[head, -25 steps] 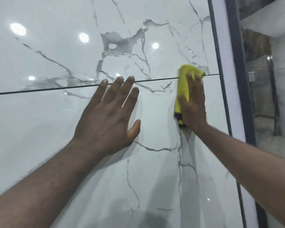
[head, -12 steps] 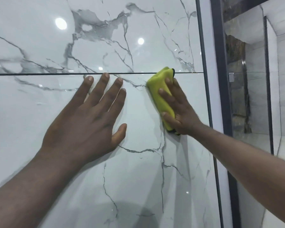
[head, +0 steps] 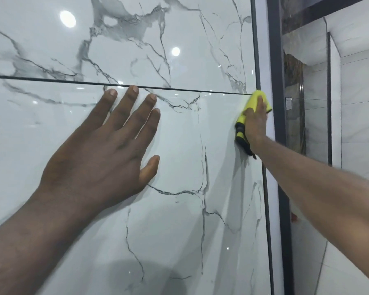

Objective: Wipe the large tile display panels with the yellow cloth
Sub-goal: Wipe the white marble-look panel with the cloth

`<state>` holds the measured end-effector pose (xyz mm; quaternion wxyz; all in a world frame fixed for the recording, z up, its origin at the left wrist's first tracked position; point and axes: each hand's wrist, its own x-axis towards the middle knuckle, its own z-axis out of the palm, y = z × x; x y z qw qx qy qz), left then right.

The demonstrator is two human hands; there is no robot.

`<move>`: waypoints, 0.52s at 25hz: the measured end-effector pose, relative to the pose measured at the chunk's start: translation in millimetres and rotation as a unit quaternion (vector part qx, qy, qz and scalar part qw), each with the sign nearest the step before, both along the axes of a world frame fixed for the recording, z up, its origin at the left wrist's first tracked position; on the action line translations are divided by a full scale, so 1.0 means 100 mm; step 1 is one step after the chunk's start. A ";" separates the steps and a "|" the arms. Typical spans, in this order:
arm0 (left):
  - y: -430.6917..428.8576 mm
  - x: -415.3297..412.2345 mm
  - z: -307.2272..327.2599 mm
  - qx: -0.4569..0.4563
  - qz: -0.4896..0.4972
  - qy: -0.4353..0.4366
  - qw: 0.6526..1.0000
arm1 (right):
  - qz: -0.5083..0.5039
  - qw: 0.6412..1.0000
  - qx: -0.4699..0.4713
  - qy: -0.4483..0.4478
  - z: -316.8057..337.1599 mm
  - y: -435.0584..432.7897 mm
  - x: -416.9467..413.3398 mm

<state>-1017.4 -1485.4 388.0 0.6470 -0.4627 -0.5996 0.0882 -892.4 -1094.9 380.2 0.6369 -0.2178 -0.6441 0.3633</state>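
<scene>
Left hand near, flat on lower panel, fingers spread, grip apart, holding nothing. Right hand farther right, fingers straight, pressing yellow cloth at panel's right edge, just under seam, beside dark frame. Cloth's long axis up-down. Next stroke likely left or down.
</scene>
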 end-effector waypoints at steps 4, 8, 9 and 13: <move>0.03 -0.02 0.01 0.002 -0.001 0.014 1.000 | -0.001 0.994 0.102 -0.025 -0.08 0.26 0.08; 0.03 -0.02 0.00 0.005 0.004 0.022 1.000 | -0.010 1.000 0.001 -0.011 -0.27 0.29 0.01; 0.02 -0.03 0.01 0.005 0.004 0.026 1.000 | -0.006 0.998 0.054 -0.010 -0.41 0.26 0.00; 0.02 -0.02 0.01 0.006 -0.001 0.026 1.000 | -0.024 0.993 -0.111 0.003 -0.70 0.17 0.04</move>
